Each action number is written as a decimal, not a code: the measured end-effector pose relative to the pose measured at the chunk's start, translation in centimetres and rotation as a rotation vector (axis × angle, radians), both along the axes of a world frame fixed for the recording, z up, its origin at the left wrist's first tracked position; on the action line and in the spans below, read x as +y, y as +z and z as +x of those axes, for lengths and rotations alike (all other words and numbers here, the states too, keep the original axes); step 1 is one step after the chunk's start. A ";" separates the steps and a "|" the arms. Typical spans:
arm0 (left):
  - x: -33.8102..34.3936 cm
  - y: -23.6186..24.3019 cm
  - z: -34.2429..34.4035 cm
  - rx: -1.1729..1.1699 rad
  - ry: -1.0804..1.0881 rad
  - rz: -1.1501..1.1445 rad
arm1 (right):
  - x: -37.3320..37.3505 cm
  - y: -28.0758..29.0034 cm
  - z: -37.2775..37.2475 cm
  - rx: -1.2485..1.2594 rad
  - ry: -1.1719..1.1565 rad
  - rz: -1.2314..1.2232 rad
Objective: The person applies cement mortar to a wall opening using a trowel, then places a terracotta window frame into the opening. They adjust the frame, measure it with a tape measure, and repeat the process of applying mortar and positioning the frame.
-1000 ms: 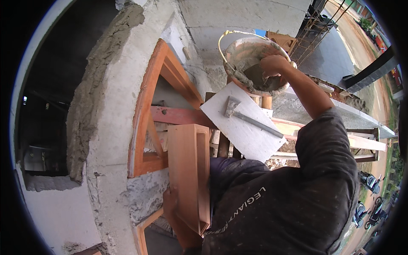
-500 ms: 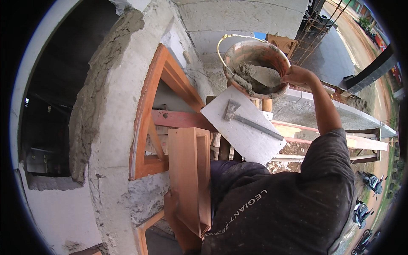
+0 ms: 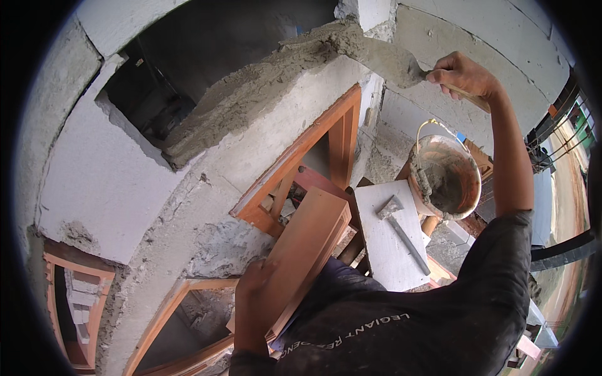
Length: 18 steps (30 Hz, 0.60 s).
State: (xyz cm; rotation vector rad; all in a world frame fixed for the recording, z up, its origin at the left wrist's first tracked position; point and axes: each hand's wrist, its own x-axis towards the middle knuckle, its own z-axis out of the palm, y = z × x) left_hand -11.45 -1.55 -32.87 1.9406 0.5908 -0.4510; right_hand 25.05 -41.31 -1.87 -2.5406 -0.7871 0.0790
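Note:
My right hand [image 3: 463, 76] is closed round the wooden handle of a trowel [image 3: 396, 61]. Its grey blade lies against the far end of the wet mortar [image 3: 251, 94] spread along the sill of a dark wall opening. Lower down, my left hand [image 3: 256, 282] grips the side of a reddish-brown wooden box frame [image 3: 307, 241], held tilted against my body; some of its fingers are hidden. Below the right forearm stands a mortar bucket [image 3: 416, 182] with a raised handle. A hammer-like tool with a grey handle [image 3: 409, 243] rests on a white block [image 3: 376, 247].
Orange-brown wooden frames [image 3: 342, 144] are set in the rough wall [image 3: 188, 200] below the sill. Pale blocks [image 3: 464, 44] form the wall at the upper right. Thin metal rods [image 3: 564, 135] and a dark curved bar [image 3: 564, 254] stand at the right.
My right hand has lifted the trowel out of the bucket and brought it up and left to the sill. The view has turned toward the opening; the left hand still holds the box frame.

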 end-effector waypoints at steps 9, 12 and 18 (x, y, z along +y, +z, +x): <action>0.1 0.7 -0.8 -0.017 0.013 -0.041 | 11.6 5.0 -0.9 -0.718 0.071 -0.244; 0.7 -0.4 -0.9 -0.053 -0.017 -0.016 | 12.5 6.9 -2.7 -0.256 0.080 -0.173; 1.3 -1.7 -1.0 -0.106 -0.057 0.036 | 14.5 7.5 -3.4 -0.239 0.064 -0.391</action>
